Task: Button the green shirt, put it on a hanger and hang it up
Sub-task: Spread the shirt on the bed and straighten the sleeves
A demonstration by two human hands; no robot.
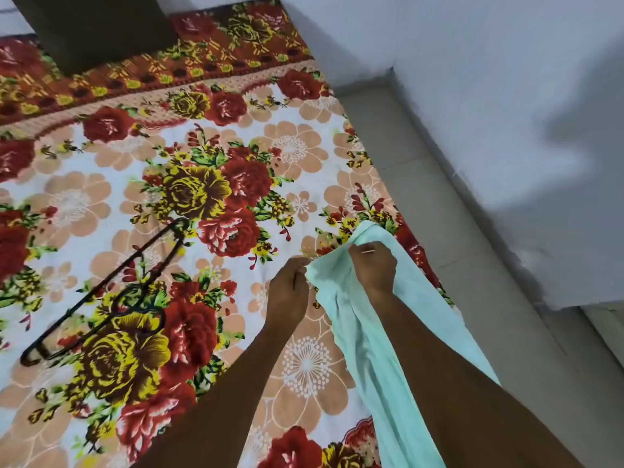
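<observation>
A pale green shirt hangs bunched over the right side of a bed, running from my hands down under my right forearm. My left hand pinches the shirt's upper left edge. Beside it, my right hand grips the cloth near the top, fingers curled round it. No buttons show in the folds. A black hanger lies flat on the bed to the left, well apart from both hands.
The bed carries a floral sheet in red, yellow and peach. A dark brown block stands at the bed's far end. A grey ledge and a white wall run along the right.
</observation>
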